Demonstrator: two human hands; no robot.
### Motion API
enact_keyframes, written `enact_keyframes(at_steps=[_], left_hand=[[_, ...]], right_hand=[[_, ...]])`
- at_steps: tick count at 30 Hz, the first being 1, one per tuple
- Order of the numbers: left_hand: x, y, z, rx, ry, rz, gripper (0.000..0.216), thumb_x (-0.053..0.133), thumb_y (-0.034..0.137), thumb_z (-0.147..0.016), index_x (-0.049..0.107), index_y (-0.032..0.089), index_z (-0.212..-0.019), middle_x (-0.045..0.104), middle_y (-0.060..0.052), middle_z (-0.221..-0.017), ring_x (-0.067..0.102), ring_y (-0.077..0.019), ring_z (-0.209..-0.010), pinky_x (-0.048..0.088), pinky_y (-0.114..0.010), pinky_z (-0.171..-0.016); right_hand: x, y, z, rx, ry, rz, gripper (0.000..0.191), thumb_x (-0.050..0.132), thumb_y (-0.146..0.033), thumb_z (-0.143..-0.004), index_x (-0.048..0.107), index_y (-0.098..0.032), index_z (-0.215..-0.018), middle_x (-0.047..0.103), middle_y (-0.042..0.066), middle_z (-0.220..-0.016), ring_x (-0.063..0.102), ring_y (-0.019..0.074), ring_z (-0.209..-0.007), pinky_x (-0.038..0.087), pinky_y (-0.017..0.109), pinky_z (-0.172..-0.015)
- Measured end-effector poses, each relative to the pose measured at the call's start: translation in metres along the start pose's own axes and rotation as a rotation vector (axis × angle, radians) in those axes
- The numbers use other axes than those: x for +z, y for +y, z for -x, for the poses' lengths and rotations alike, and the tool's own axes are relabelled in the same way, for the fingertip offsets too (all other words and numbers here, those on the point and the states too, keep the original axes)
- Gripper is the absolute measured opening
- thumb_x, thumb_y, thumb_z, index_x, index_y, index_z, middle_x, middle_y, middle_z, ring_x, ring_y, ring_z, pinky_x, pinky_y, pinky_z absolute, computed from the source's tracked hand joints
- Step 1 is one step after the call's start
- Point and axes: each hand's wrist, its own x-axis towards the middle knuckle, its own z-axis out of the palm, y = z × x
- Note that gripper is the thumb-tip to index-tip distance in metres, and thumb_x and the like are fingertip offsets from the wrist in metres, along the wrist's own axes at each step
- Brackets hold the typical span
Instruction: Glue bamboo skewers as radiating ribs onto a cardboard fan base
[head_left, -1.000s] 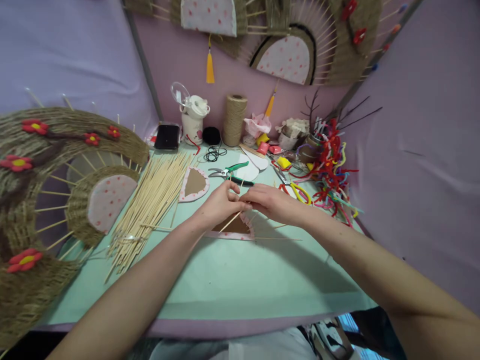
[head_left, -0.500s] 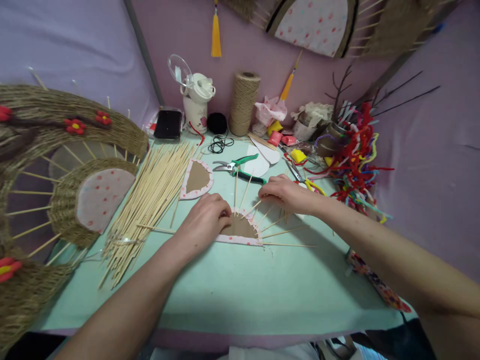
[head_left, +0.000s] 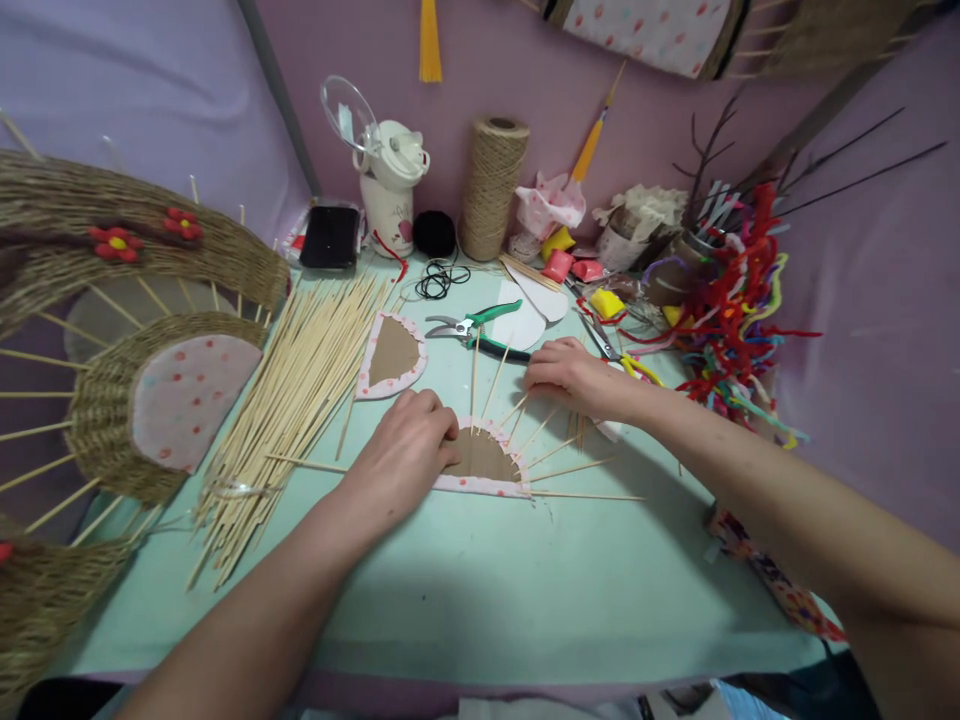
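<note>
A cardboard half-circle (head_left: 487,456) edged with pink-spotted white cloth lies flat in the middle of the table. Thin bamboo sticks (head_left: 555,466) fan out from its curved rim. Curled over its left part, my left hand (head_left: 409,440) holds it down and hides that end. My right hand (head_left: 566,378) is beyond the rim at the right, its fingers closed around the outer end of a bamboo stick (head_left: 513,411). One more stick (head_left: 307,464) pokes out to the left from behind my left hand.
Left lies a loose pile of bamboo sticks (head_left: 289,390) beside a woven fan-shaped piece (head_left: 112,430). Behind my hands are a smaller cloth-edged cardboard piece (head_left: 395,355), green-handled pruning shears (head_left: 487,330), scissors (head_left: 611,345), a twine spool (head_left: 493,190) and a white cup (head_left: 388,195).
The view has shifted slightly, so the surroundings sit a little differently. My right hand stays at the same stick, and my left hand keeps its place on the cardboard.
</note>
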Motion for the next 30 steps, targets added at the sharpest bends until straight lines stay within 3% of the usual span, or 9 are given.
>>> enact_keyframes(at_steps=[5,11,30], left_hand=[[-0.002,0.001,0.001,-0.014,-0.019,-0.001,0.011,0.054,0.018,-0.083,0.065,0.018,-0.083,0.059,-0.008,-0.095,0.05,-0.0246,-0.096,0.042,-0.036,-0.081],[-0.001,0.001,0.001,-0.011,-0.036,-0.014,0.011,0.053,0.016,-0.084,0.064,0.016,-0.085,0.057,-0.007,-0.096,0.049,-0.0237,-0.096,0.042,-0.037,-0.082],[-0.001,0.003,0.001,-0.026,-0.034,0.009,0.007,0.056,0.016,-0.084,0.063,0.016,-0.083,0.058,-0.006,-0.093,0.049,-0.023,-0.095,0.042,-0.036,-0.082]], right_hand=[[-0.004,0.003,0.002,0.028,0.063,-0.039,0.026,0.043,-0.031,-0.099,0.063,-0.02,-0.087,0.064,0.006,-0.088,0.051,0.0195,-0.089,0.029,0.035,-0.085],[0.003,-0.006,-0.005,-0.03,0.008,-0.044,0.028,0.043,-0.032,-0.099,0.064,-0.02,-0.086,0.063,0.005,-0.083,0.051,0.0193,-0.086,0.029,0.035,-0.085],[0.009,0.009,-0.014,-0.086,0.066,0.054,0.026,0.044,-0.03,-0.099,0.066,-0.02,-0.088,0.065,0.006,-0.089,0.05,0.0203,-0.09,0.032,0.038,-0.089]])
